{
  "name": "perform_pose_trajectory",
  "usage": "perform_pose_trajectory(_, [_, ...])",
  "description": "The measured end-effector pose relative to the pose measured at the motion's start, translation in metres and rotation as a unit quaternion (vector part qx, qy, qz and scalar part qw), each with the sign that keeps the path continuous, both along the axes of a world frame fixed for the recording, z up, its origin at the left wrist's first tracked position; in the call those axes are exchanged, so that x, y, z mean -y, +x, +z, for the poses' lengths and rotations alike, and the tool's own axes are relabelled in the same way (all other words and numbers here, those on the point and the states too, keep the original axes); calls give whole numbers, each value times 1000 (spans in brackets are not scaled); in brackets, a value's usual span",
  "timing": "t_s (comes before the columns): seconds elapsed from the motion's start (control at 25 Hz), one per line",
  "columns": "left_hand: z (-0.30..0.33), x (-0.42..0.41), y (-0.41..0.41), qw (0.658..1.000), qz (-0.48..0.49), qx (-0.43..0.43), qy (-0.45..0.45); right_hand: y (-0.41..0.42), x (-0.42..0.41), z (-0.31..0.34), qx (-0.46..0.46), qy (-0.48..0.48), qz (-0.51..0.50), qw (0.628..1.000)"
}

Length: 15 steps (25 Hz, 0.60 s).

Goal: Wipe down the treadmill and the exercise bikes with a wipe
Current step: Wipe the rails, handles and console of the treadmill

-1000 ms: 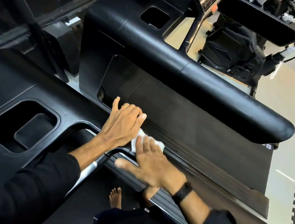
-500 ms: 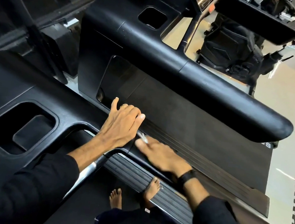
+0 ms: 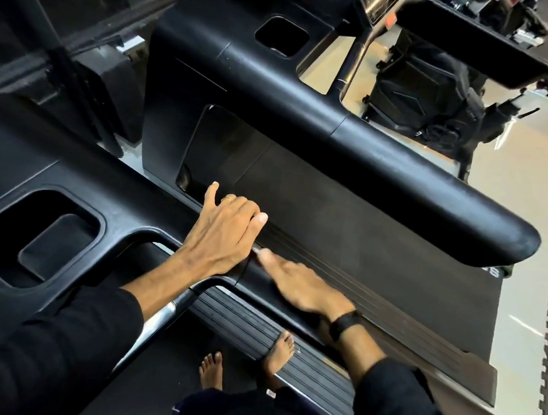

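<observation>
I stand on a black treadmill (image 3: 44, 158), and its right handrail (image 3: 257, 276) runs under both hands. My left hand (image 3: 224, 235) rests flat on the rail, fingers together, with a ring on one finger. Just to its right, my right hand (image 3: 297, 286) lies palm down along the rail, blurred by motion, a black band on its wrist. The white wipe is hidden under that palm; only a sliver of white shows at the fingertips (image 3: 255, 250).
A second treadmill stands to the right, its thick handrail (image 3: 406, 189) above its belt (image 3: 347, 244). An exercise bike (image 3: 424, 98) stands beyond on the pale floor. My bare feet (image 3: 211, 368) are below, one on the ribbed side rail (image 3: 250, 328).
My right hand has turned and slid down along the rail, and it now covers the white wipe that showed a second ago. My left hand has stayed put.
</observation>
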State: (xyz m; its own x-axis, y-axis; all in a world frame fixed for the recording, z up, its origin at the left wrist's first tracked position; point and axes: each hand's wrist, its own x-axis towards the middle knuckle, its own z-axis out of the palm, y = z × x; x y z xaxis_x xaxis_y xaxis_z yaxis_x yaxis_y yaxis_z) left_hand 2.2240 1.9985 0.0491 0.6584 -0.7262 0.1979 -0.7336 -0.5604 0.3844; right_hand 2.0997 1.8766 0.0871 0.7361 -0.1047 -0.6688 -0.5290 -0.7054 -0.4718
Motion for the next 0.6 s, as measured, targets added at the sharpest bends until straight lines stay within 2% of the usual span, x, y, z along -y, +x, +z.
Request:
perform_pose_trajectory(0.08, [0, -1, -1, 1000, -3, 2, -8, -13, 22, 6, -103, -43, -19, 994])
perform_pose_trajectory(0.16, [0, 0, 0, 1000, 0, 6, -9, -27, 25, 23, -134, -98, 29, 986])
perform_pose_trajectory(0.24, [-2, 0, 0, 1000, -5, 4, -1, -27, 4, 39, -93, -87, 50, 991])
perform_pose_trajectory(0.32, [-3, 2, 1, 1000, -4, 14, 6, -15, -17, 31, -2, -54, 73, 996])
perform_pose_trajectory(0.4, [-4, 0, 2, 1000, -4, 22, 18, -2, -18, 13, 39, -21, 63, 997])
perform_pose_trajectory(0.44, [-5, 0, 2, 999, -5, 26, 22, 0, -9, 5, 23, -8, 28, 999])
perform_pose_trajectory(0.52, [-7, -1, 0, 999, -6, 38, 23, -9, 13, 6, -75, -20, -8, 997])
perform_pose_trajectory(0.6, [-7, 0, 2, 998, -6, 52, 19, -27, 25, 25, -126, -76, 13, 989])
